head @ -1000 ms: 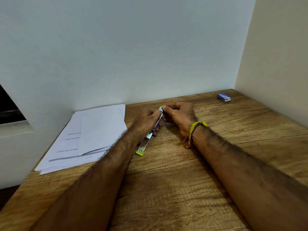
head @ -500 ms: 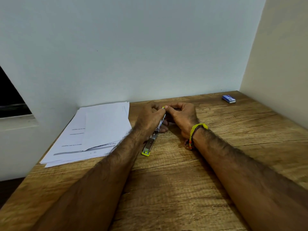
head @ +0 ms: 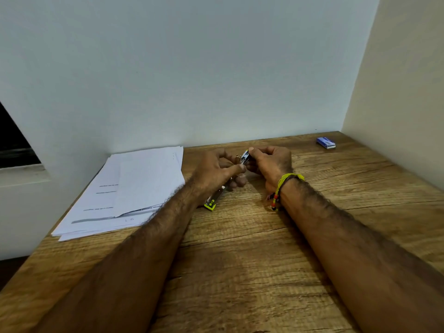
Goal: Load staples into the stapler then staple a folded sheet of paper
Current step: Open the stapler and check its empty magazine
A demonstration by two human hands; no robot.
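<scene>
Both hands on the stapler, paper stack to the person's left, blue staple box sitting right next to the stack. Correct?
Not quite. The blue staple box is not by the paper stack; the head view shows it alone at the table's far right corner, near the side wall. The rest holds: left hand and right hand both grip the stapler, and the stack lies to the person's left.

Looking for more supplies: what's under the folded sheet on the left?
Under the folded sheet lies a stack of printed papers, fanned out on the wooden table. Anything beneath that stack is covered.
</scene>
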